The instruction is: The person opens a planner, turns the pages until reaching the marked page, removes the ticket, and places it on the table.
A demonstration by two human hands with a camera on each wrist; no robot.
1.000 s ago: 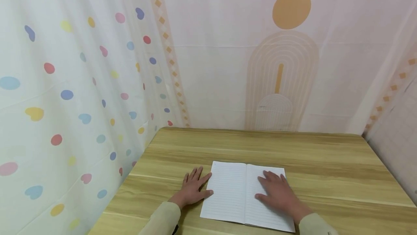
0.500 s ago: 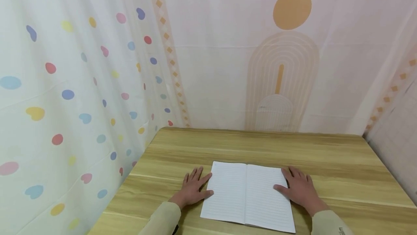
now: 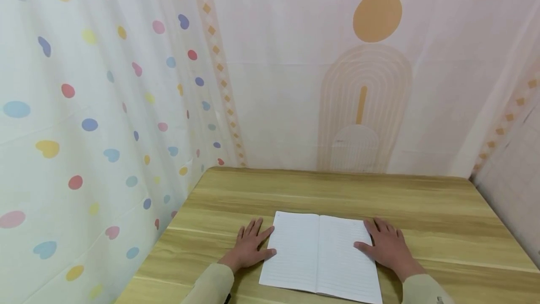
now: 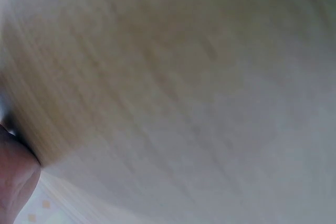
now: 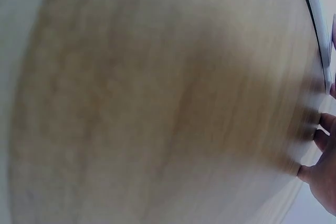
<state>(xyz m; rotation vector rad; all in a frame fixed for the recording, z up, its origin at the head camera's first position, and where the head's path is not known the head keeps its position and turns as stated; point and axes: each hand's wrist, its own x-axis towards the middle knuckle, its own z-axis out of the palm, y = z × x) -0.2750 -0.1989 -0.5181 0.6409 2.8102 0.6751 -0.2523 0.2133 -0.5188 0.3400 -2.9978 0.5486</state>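
Open notebook (image 3: pixel 319 258) lies flat on table (image 3: pixel 337 190) between our left hand (image 3: pixel 250 247) and right hand (image 3: pixel 388 248). Fingers (image 3: pixel 256 226) spread apart, thumbs (image 3: pixel 267 253) over its outer edges. We judge light, even thumb pressure keeps it flat.

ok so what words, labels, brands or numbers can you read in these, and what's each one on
None can be read for certain.
Right sleeve: small dark marks near the bottom edge of the head view, perhaps lettering, too small to read.
Open notebook: ruled pages with a tiny mark at the top of the left page, too small to read; no handwriting that I can make out.
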